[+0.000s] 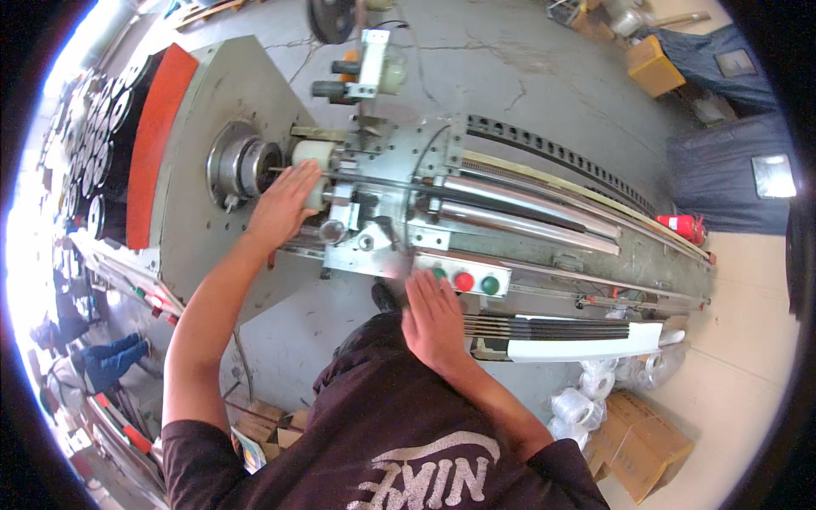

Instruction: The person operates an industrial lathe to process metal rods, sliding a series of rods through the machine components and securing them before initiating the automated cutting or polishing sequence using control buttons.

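Fingers stretched out, my left hand lies against a white roller beside the round metal chuck. Its fingertips reach the end of a long dark rod, which runs rightward over the metal carriage plate. Whether the fingers grip the rod is not visible. My right hand is held with extended fingers at the left end of a control box. That box carries a red button between two green ones. The right fingertips are close to the left green button.
Two shiny cylinders extend along the machine bed. Below the control box, several dark rods lie on a white-lined rack. A cardboard box and plastic-wrapped rolls stand at lower right. A red fire extinguisher lies at far right.
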{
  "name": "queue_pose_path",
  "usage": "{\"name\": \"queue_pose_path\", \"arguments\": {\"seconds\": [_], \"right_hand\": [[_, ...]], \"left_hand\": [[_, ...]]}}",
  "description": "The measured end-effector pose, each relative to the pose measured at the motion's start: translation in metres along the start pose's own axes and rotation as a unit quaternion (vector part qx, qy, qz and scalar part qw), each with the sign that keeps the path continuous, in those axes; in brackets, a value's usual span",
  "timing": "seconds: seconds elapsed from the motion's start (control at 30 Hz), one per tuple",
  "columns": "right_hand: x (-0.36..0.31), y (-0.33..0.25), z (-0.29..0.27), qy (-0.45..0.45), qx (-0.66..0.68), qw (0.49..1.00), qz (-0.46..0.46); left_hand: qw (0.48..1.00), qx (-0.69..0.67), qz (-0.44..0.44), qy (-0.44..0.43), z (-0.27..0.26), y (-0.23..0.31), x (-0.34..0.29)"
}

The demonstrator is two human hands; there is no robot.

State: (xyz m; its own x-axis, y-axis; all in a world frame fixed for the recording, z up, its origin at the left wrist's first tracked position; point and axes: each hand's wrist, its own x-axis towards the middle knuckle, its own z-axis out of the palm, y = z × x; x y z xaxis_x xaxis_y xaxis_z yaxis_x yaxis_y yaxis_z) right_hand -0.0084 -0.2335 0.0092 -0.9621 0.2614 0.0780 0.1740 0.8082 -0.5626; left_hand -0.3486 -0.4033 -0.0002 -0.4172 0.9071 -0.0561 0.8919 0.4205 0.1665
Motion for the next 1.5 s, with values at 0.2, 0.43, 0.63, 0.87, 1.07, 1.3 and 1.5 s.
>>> {"name": "queue_pose_path", "arguments": {"seconds": [0.2, 0.43, 0.63, 0.87, 1.07, 1.3, 1.5], "right_hand": [[0.047, 0.007, -0.038, -0.109, 0.036, 0.980, 0.161], [0.060, 0.188, -0.085, 0.025, -0.223, 0.954, 0.198], [0.047, 0.203, -0.076, 0.038, -0.233, 0.959, 0.155], [0.040, 0.212, -0.074, 0.051, -0.242, 0.961, 0.127], [0.043, 0.214, -0.078, 0.030, -0.254, 0.956, 0.144], [0.045, 0.204, -0.072, 0.024, -0.248, 0.954, 0.170], [0.042, 0.196, -0.068, 0.030, -0.244, 0.957, 0.152]], "left_hand": [[0.998, -0.047, -0.022, 0.027, 0.014, -0.021, -0.023], [0.995, -0.038, 0.007, 0.094, 0.015, -0.010, -0.015], [0.984, -0.086, -0.051, 0.145, 0.018, -0.003, -0.027], [0.980, -0.066, -0.048, 0.183, 0.022, 0.001, -0.021], [0.962, -0.074, -0.155, 0.214, 0.044, 0.004, -0.018], [0.965, 0.004, -0.150, 0.217, 0.055, -0.002, -0.024], [0.969, 0.042, -0.162, 0.183, 0.058, -0.008, -0.019]]}}
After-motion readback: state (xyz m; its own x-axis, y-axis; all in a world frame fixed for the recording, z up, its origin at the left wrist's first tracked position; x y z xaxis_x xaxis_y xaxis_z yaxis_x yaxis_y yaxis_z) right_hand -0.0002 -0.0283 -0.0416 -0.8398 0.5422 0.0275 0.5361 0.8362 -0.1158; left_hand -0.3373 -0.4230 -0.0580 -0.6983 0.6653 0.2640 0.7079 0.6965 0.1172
